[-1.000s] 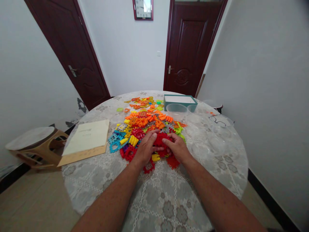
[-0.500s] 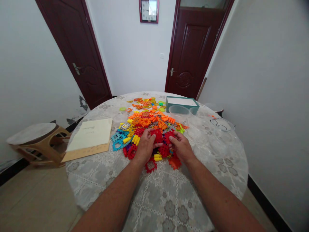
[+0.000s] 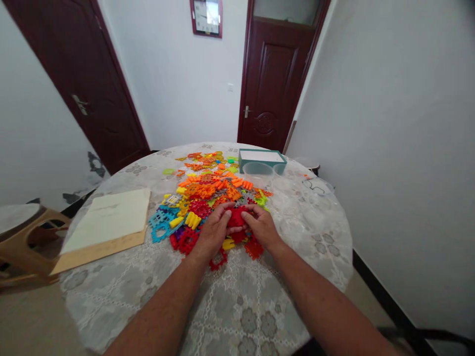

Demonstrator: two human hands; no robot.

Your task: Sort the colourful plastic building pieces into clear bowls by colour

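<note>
The left hand (image 3: 213, 232) and the right hand (image 3: 261, 227) sit close together, fingers curled inward in a narrow hold around a clump of red interlocking plastic gear pieces (image 3: 236, 217). The fingers hide much of the clump, but both hands appear to be gripping it. The bare left forearm (image 3: 159, 306) and right forearm (image 3: 315, 296) reach in from the near edge of a round table (image 3: 237, 316) with a grey lace-patterned cover.

The clump lies at the near end of a heap of red, orange, yellow and blue plastic building pieces (image 3: 211, 190). A red ring-shaped piece (image 3: 217, 259) lies just below the left hand, and a jagged orange-red piece (image 3: 254, 248) lies just below the right.

Toward the far right stands a teal box with a white top (image 3: 262, 161), with a clear plastic tub (image 3: 256, 169) against its near side. Black-framed eyeglasses (image 3: 316, 185) lie further right, near the table edge. A wide stretch of cover lies between them and the right hand.

On the left, a cream sheet of paper (image 3: 107, 217) rests on a tan board (image 3: 100, 257). Any marks on the sheet are too faint to read.
</note>
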